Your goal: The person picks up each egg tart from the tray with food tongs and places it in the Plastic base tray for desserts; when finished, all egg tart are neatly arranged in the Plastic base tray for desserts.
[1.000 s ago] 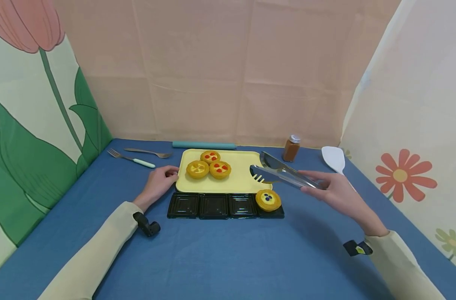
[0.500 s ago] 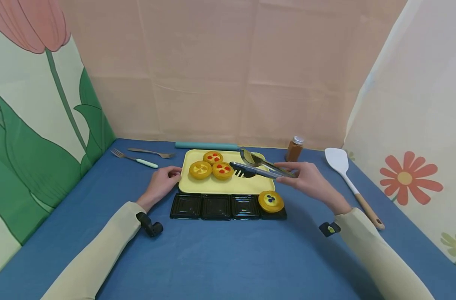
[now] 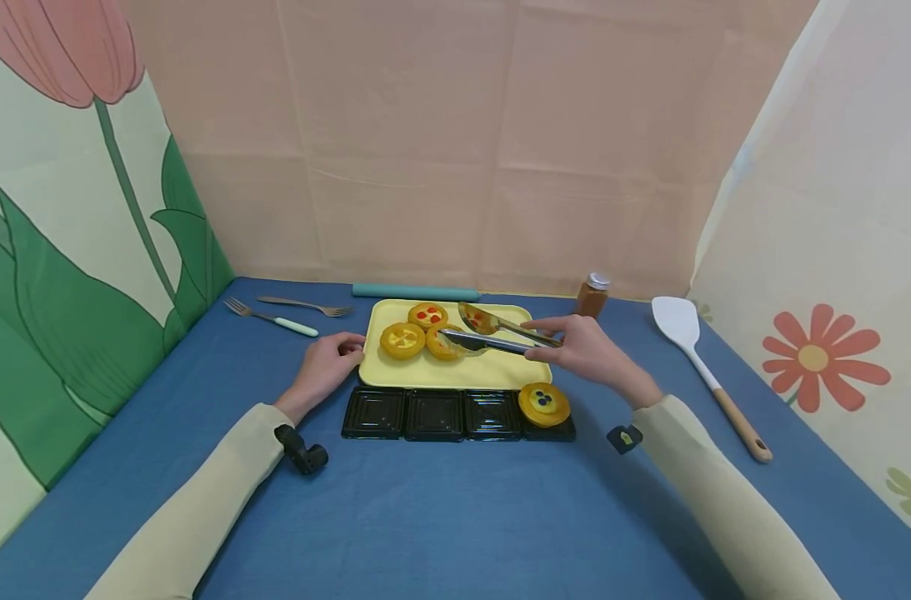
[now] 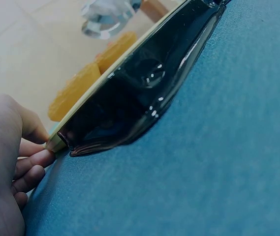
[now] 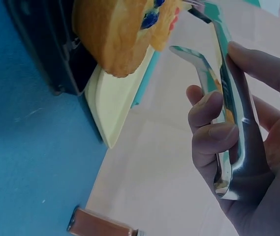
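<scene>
A: What relation matters most here?

B: Probably the line from the tongs (image 3: 493, 341) to the front-right tart (image 3: 438, 349). The tongs stretch from the right of centre towards the left and slightly upward, their two arms parted at the tips. The lower arm overlaps the tart near the middle of the frame; contact cannot be told.

A: Where does that tart lie relative to the hands?

B: Between them, on the yellow tray (image 3: 493, 373): left of the right hand (image 3: 586, 346), right of the left hand (image 3: 322, 367). Which hand is nearer is too close to tell, but the tongs bridge the right side's gap.

A: And the hands?

B: Well apart. The right has fingers and thumb wrapped around the tongs; the left pinches the tray's left edge.

A: What else is close?

B: Two more tarts sit beside it, left and above. Below the tray, a black four-section container (image 3: 434, 414) carries a blueberry-topped tart (image 3: 543, 405) in its rightmost section.
</scene>
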Motion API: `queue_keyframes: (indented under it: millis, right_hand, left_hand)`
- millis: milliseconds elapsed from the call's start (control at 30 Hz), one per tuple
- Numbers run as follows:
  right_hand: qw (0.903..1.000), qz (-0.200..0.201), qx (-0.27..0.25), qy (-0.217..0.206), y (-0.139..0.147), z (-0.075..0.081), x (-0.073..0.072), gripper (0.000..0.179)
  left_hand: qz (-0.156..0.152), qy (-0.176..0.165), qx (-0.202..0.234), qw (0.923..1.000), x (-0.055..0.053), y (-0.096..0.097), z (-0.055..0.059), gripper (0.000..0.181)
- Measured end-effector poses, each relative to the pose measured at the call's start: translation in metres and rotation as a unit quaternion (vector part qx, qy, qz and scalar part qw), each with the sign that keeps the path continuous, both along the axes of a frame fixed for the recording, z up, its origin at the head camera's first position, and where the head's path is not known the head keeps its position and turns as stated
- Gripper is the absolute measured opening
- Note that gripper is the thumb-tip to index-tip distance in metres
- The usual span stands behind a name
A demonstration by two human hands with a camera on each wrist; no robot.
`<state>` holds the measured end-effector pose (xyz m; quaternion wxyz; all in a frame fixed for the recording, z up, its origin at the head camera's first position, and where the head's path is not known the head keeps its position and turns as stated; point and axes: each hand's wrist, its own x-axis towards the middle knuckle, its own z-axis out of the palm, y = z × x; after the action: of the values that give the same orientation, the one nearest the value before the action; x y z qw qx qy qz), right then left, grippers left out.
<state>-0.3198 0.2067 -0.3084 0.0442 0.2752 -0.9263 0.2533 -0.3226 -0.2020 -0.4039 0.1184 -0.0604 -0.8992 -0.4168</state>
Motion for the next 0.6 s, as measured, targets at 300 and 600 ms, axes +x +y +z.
queue_keyframes:
  millis: [300,600]
  right_hand:
    - [0.9999,0.009,0.013,0.003,-0.010,0.000,-0.002,0.048]
    - [0.9999,0.006,0.013,-0.009,-0.014,-0.003,-0.002,0.049]
  left_hand:
    - [-0.002,0.001,0.003,1.0000,0.000,0.000,-0.001,0.038]
    - [0.000,-0.002,0.002,1.0000,0.000,0.000,0.000,0.038]
